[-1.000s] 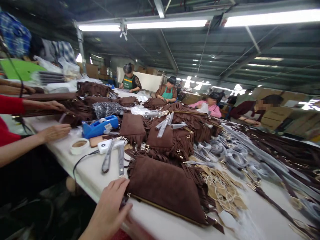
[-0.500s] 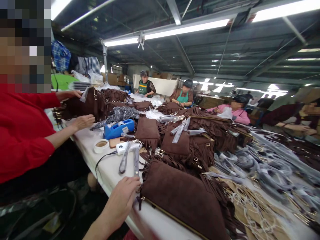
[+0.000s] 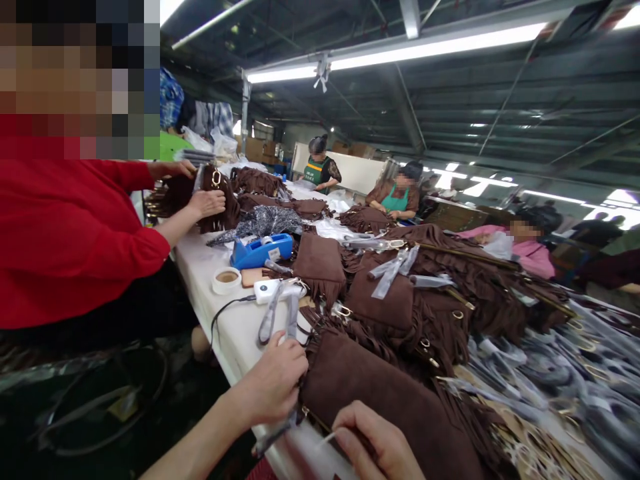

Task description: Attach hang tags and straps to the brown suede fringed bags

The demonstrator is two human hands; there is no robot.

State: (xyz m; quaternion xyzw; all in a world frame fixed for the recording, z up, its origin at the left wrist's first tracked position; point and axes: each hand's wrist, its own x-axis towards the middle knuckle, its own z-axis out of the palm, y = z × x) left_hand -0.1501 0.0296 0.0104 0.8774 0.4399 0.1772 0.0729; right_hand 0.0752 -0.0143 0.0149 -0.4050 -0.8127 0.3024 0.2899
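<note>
A dark brown suede bag (image 3: 385, 393) with fringe and a gold zip lies on the near table edge. By its left corner, my left hand (image 3: 277, 380) is closed around a wrist strap (image 3: 293, 317) in clear plastic wrap; part of it shows above the fingers and a dark blurred end below. Low in the view, my right hand (image 3: 377, 443) is in front of the bag, thumb and fingers pinched on a thin white string (image 3: 327, 438). The string's far end is smeared by motion.
Beyond lie more brown fringed bags (image 3: 383, 303), a blue tape dispenser (image 3: 263, 250), a tape roll (image 3: 227, 280) and a white corded box (image 3: 267, 290). Wrapped straps (image 3: 550, 360) and white strings (image 3: 530, 460) are heaped at right. A co-worker in red (image 3: 75, 247) handles a bag at left.
My right hand has come into view from below with the white string. The view has swung left, so things sit further right. The red-sleeved co-worker's near hand now touches their bag.
</note>
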